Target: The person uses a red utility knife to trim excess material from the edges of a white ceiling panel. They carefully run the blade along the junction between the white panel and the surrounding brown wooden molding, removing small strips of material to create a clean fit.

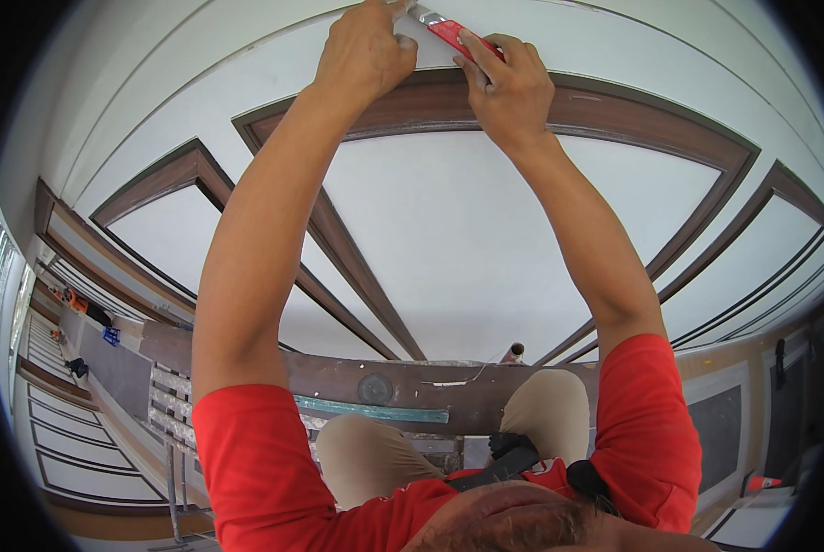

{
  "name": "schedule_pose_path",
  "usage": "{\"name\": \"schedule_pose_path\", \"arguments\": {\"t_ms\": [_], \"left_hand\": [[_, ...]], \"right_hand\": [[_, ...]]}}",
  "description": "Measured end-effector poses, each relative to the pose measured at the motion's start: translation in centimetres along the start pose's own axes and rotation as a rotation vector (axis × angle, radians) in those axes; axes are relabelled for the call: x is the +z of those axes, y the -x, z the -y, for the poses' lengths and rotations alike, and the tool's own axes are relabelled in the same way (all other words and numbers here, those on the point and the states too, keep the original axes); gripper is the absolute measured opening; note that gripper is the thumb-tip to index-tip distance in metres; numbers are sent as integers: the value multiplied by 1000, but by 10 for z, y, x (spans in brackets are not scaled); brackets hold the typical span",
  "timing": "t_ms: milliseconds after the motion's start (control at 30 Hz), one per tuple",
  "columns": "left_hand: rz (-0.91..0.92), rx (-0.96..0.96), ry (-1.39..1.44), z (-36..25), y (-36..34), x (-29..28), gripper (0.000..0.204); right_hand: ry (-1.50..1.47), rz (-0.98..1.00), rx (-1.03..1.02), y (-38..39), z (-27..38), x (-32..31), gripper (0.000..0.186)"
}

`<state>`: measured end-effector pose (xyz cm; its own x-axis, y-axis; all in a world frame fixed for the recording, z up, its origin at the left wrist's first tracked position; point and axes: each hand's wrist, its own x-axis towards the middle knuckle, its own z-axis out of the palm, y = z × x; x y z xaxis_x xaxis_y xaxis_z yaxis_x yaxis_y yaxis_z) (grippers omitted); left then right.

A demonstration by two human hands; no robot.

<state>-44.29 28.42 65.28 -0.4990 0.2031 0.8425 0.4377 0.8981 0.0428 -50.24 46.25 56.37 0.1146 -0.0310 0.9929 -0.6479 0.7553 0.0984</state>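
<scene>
Red-handled blade tool (450,35), one: right hand (513,89) is clamping it at the white wall (614,35), left hand (366,51) is pointing beside its tip, grip unclear; work is apparently proceeding, finished and remaining portions indistinguishable.

No word, number, label or sign can be read on your tool (458,39) or your shirt (265,453).

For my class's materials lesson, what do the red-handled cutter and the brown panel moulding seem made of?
Red-handled cutter: probably a glossy plastic grip, given its bright red colour; the shiny grey front looks like metal. Brown panel moulding: possibly stained wood or an imitation, given its streaky, satin surface.
</scene>
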Motion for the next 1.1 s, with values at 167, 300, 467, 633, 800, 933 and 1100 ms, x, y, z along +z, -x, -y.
{"name": "schedule_pose_path", "arguments": {"t_ms": [167,300,467,633,800,933,1100], "left_hand": [[-77,105,-80,4,6,9,31],[-66,80,-66,10,4,11,42],[-205,-40,39,18,-7,13,45],[-157,-190,-54,21,-19,8,54],[-97,-344,25,0,-24,9,54],[-186,-350,183,7,-25,17,50],[-190,-411,372,8,-30,30,44]], "right_hand": [[-31,20,21,4,0,-8,32],[-25,64,47,4,-2,-15,34],[-82,135,113,10,0,-26,32],[-186,130,263,29,14,-46,33],[-250,116,437,51,21,-69,35],[-303,135,562,62,32,-84,36],[-309,151,654,83,38,-92,36]]}}
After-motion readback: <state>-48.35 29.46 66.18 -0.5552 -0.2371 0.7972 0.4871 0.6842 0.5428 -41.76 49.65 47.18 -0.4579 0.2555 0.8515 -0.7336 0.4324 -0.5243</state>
